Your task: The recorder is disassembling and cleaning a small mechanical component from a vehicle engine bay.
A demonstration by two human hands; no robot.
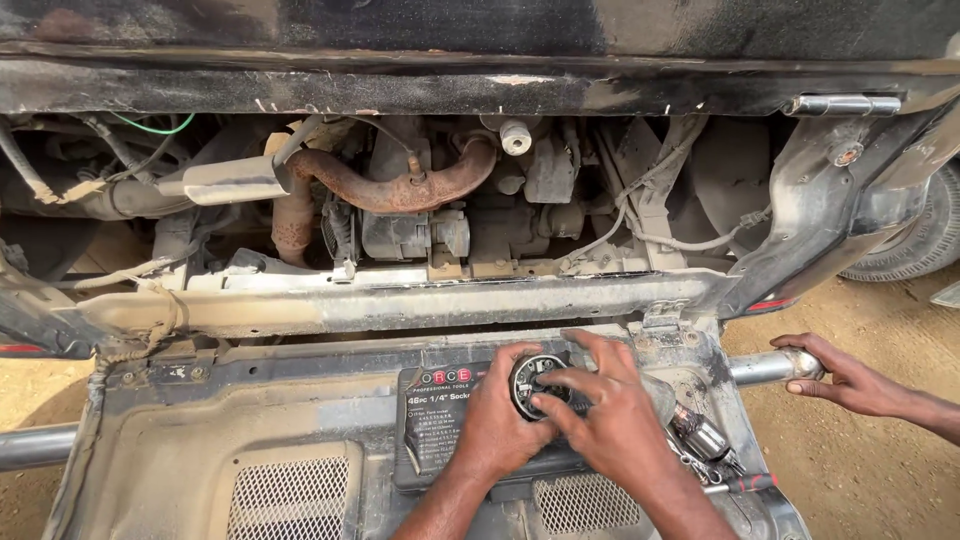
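head view: your left hand (497,420) cupped a small round black part (537,383), fingers wrapped on its rim; your right hand (610,425) pinched its centre with the fingertips. it sat over the dark socket-set case (432,425) on the dusty panel (200,450). it looked rigid, light, likely greasy: gripping by the rim seemed best. a loose ratchet (700,435) lay beside; another person's hand (845,375) rested on the steel tube (760,368).

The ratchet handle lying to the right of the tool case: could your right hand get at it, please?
Probably yes: the right hand hovers just left of the ratchet handle, with nothing covering it, though its fingers are on the round black part.
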